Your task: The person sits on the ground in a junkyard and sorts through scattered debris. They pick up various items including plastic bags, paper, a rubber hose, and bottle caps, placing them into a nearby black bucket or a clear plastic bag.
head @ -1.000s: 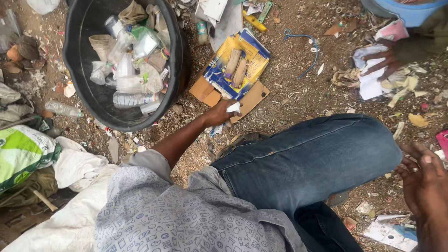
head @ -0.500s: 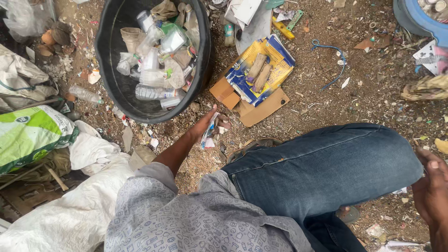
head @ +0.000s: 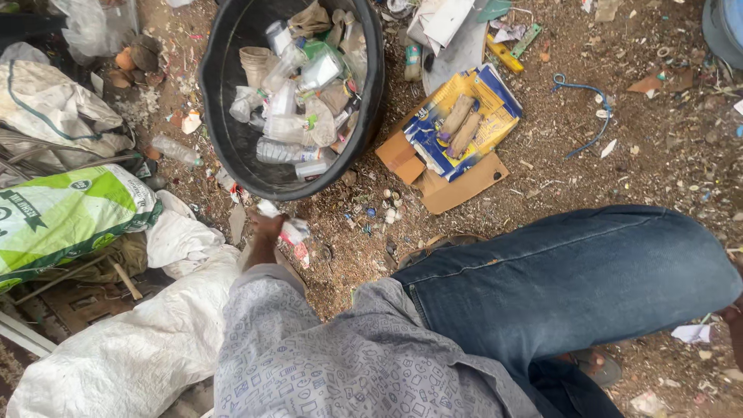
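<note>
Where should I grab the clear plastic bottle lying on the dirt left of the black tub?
Grip the clear bottle around its mid-body, coming from above. It lies flat on its side, apart from the black tub, with open dirt along both long sides for fingers.

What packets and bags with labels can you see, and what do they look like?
Green and white sack: left side, lying flat, bulging.
Blue and yellow packet: flattened on brown cardboard, right of the black tub.
Small white and red wrapper: held in the left hand, below the tub.

Blue-yellow flat package (head: 462, 124) beside tub; green-white sack (head: 66, 217) at left.
</note>
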